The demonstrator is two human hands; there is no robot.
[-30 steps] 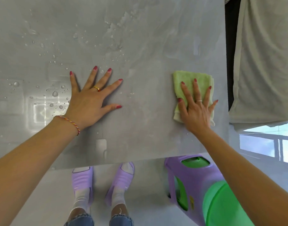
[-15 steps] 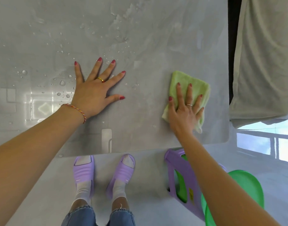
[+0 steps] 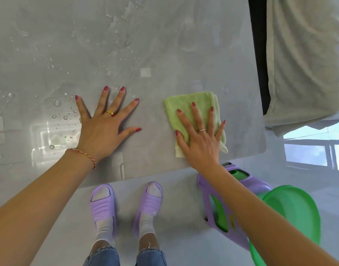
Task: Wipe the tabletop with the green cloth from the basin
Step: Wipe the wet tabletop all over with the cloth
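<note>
The folded green cloth [image 3: 185, 110] lies flat on the grey marble tabletop [image 3: 145, 35] near its front right corner. My right hand [image 3: 200, 139] presses on the cloth with straight, spread fingers and covers its lower right part. My left hand [image 3: 105, 125] rests flat on the bare tabletop to the left of the cloth, fingers spread, holding nothing. Water drops [image 3: 57, 102] dot the surface left of and beyond my left hand. The green basin [image 3: 291, 214] sits on the floor at the lower right, beside the table.
A purple stool [image 3: 218, 214] stands on the floor under my right forearm, against the basin. My feet in purple slippers [image 3: 103, 206] stand just in front of the table edge. A pale fabric-covered piece of furniture [image 3: 306, 64] is close to the table's right side.
My right hand slid the cloth back toward the near edge and slightly left, then a little away again, turning it. My left hand stayed planted on the table.
</note>
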